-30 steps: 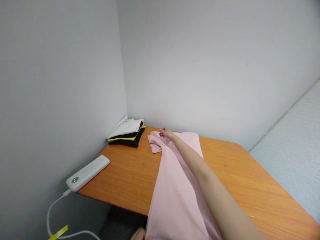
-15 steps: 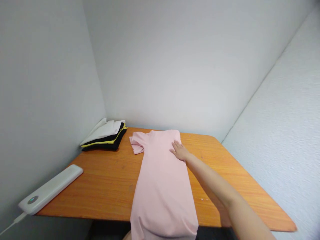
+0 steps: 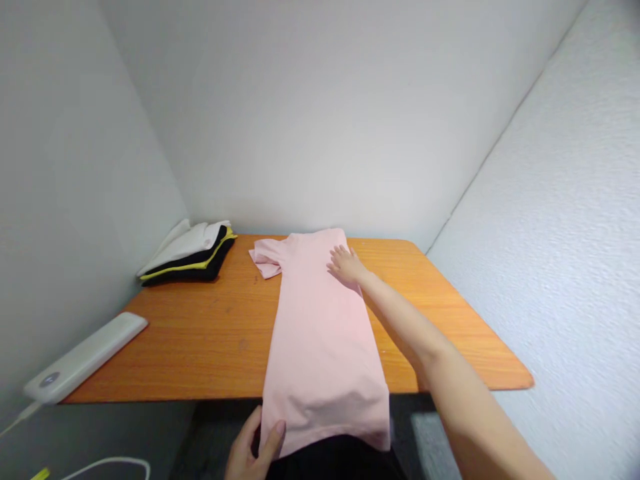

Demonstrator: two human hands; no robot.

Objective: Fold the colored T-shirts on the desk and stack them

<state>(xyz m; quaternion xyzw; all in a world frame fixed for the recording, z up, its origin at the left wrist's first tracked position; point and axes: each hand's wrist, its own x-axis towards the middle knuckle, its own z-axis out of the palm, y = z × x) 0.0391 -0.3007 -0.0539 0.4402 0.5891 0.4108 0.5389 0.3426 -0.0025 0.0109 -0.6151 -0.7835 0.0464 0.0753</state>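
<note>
A pink T-shirt (image 3: 323, 333) lies lengthwise on the table, folded so that one short sleeve (image 3: 267, 257) sticks out at the left. Its hem end hangs over the front table edge. My right hand (image 3: 347, 265) rests on the upper right part of the shirt, fingers spread and holding nothing. Down at the hem's left corner, my left hand (image 3: 253, 448) grips the shirt's edge, thumb on top and the fingers partly hidden behind the cloth.
On the wooden table (image 3: 200, 347), a stack of folded clothes (image 3: 187, 253) in white, black and yellow sits at the back left. A long white device (image 3: 87, 357) with a cable lies along the left edge. Walls close in the back and both sides.
The view has tilted down and shifted right, so the hem and my left hand now show. My right hand stays on the shirt's upper right, its fingers a little more raised.
</note>
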